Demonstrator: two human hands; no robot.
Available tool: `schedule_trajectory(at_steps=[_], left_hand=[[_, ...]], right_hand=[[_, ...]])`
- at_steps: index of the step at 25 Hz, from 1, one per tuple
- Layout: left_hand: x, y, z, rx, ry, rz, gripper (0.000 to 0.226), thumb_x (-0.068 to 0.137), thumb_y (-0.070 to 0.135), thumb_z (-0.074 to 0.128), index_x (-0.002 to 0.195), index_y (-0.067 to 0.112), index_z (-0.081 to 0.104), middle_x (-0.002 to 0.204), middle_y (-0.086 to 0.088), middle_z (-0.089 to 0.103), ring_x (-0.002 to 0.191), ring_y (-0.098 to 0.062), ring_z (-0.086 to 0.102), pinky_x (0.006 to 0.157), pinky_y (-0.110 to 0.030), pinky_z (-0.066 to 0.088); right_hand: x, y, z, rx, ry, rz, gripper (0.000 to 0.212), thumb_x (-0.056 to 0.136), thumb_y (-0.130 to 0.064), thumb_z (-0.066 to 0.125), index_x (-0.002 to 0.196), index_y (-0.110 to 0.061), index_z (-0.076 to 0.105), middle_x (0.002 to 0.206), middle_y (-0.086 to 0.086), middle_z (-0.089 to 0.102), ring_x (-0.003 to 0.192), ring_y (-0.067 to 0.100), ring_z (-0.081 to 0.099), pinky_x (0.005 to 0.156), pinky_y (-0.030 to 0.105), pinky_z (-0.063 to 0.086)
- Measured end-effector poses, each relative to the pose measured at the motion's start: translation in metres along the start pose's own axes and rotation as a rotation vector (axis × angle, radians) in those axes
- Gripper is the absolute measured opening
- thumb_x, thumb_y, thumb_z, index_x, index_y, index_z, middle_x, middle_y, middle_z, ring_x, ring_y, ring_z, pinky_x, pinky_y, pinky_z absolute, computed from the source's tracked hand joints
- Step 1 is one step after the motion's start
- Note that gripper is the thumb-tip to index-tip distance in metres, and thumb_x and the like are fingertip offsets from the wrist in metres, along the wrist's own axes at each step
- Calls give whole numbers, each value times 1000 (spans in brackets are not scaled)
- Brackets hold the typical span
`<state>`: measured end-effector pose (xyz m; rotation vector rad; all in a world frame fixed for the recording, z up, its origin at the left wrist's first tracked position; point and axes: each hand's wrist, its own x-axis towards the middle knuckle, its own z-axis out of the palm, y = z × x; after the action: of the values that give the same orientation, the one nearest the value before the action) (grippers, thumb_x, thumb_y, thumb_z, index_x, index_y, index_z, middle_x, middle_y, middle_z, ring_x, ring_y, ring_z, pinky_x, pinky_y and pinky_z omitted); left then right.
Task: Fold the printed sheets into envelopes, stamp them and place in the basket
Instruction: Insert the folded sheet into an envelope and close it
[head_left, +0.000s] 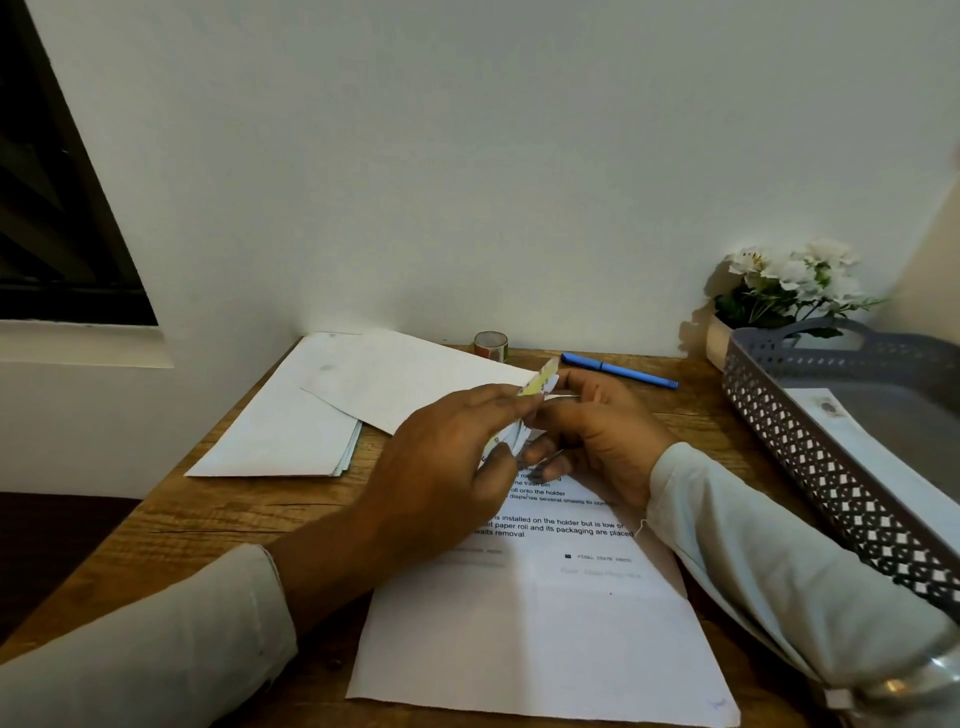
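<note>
A printed sheet (545, 623) with fold creases lies flat on the wooden desk in front of me. Above its top part my left hand (447, 467) and my right hand (597, 431) meet, both pinching a small strip of paper with a yellow-green sticker (540, 383) at its upper end. What the strip is exactly I cannot tell. A stack of white sheets and envelopes (311, 415) lies at the back left. The grey perforated basket (810, 441) stands at the right, with a white envelope (852, 436) lying inside it.
A small roll of patterned tape (491, 345) stands by the wall. A blue pen (618, 370) lies behind my hands. A pot of white flowers (784, 291) stands at the back right corner. A dark window is at the left.
</note>
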<state>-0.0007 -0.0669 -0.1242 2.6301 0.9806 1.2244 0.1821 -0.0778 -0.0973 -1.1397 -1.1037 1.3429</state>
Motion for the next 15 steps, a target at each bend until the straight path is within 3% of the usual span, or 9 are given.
schedule_trajectory(at_steps=[12, 15], left_hand=[[-1, 7, 4, -61, -3, 81, 55, 85, 14, 56, 139, 21, 59, 142, 6, 58, 131, -7, 51, 110, -22, 39], [0, 11, 0, -77, -65, 84, 59, 88, 14, 59, 146, 24, 50, 147, 8, 52, 133, -6, 47, 109, -26, 41]], right_hand=[[5, 10, 2, -229, 57, -79, 22, 95, 9, 45, 105, 4, 64, 69, 21, 68, 44, 21, 56, 39, 28, 45], [3, 10, 3, -185, 54, -120, 24, 95, 7, 45, 103, 0, 66, 72, 23, 69, 54, 33, 60, 48, 33, 47]])
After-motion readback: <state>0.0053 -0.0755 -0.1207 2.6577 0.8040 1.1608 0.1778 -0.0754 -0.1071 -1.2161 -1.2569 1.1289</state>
